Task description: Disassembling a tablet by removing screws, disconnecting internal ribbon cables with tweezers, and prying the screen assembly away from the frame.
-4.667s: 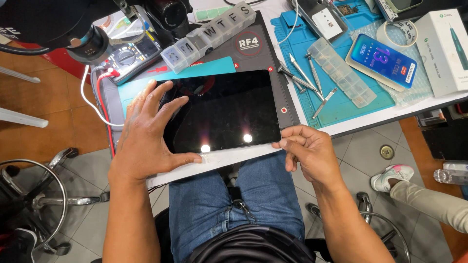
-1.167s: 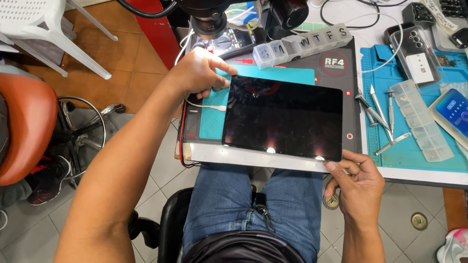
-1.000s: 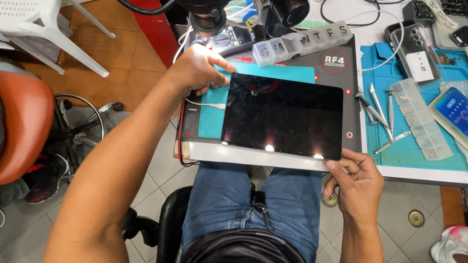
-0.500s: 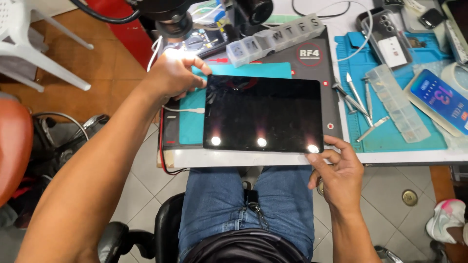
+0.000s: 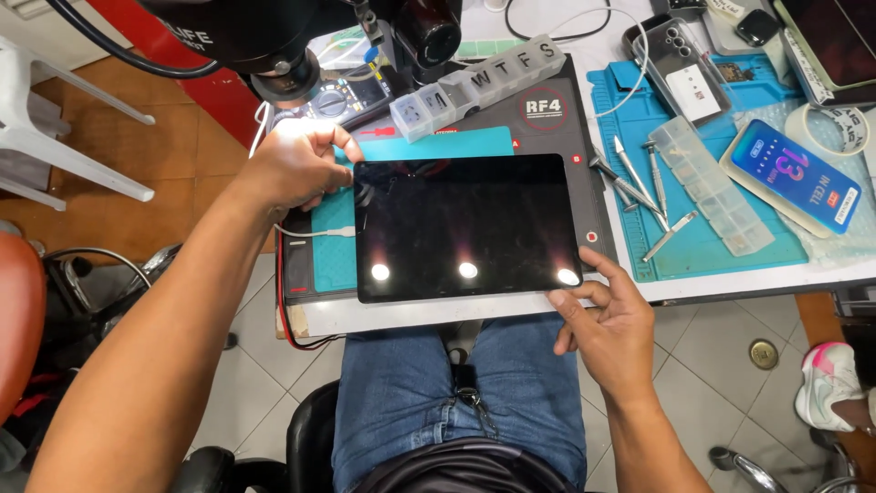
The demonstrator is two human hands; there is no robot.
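Observation:
A black tablet (image 5: 465, 224) with a dark screen lies flat on a dark work pad (image 5: 557, 110) at the bench's near edge, above my lap. My left hand (image 5: 297, 164) is at the tablet's far left corner, fingers curled, thumb and fingertips pinching that corner. My right hand (image 5: 602, 319) holds the near right corner, thumb on the screen's edge and fingers beneath. A white cable (image 5: 310, 233) runs along the left edge, just under my left hand.
Behind the tablet stand a clear pill organiser (image 5: 479, 87) and a microscope (image 5: 274, 36). On the blue mat (image 5: 693, 251) to the right lie several metal tools (image 5: 639, 192), a clear parts box (image 5: 707, 183) and a lit phone (image 5: 794, 178). A white chair (image 5: 55, 137) stands left.
My left hand left the screen, where it lay flat, and went to the far left corner. The tablet now sits squarer on the pad. My right hand stays on the near right corner.

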